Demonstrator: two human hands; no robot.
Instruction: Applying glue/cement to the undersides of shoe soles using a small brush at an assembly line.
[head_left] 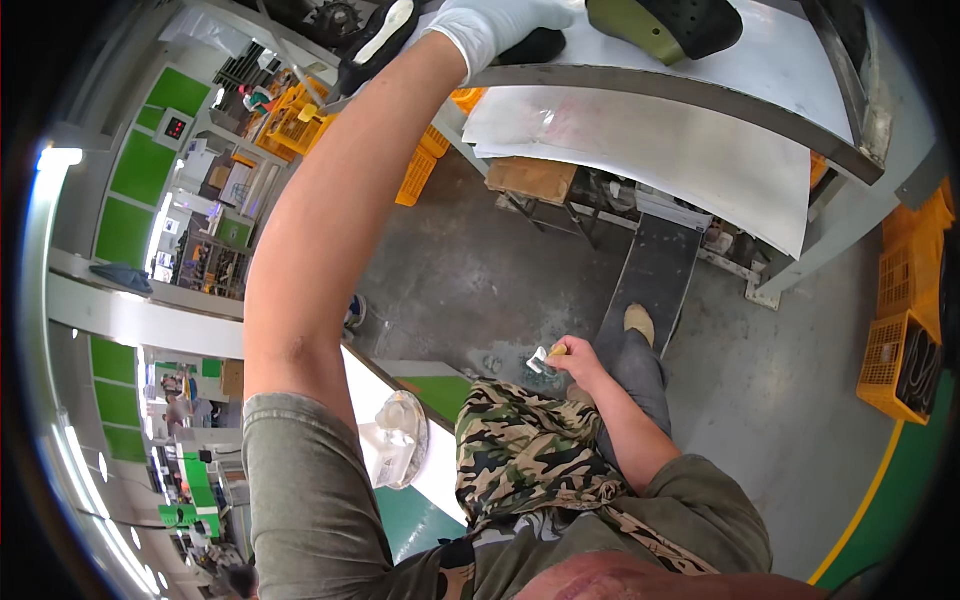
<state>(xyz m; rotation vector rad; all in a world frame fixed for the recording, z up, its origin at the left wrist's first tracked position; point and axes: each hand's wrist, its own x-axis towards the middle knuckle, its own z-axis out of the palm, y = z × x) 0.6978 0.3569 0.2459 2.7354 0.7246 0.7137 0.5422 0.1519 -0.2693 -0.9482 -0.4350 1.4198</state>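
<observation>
Left hand (500, 25): lying by black piece (537, 47); grip, cannot tell
Right hand (575, 359): pinching yellow-and-white item (540, 358), jutting leftward

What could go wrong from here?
The green-and-black shoe sits near the front edge of the metal surface, so the gloved left hand might nudge it off. The small yellow-and-white item juts out of the right hand and could slip to the floor.
</observation>
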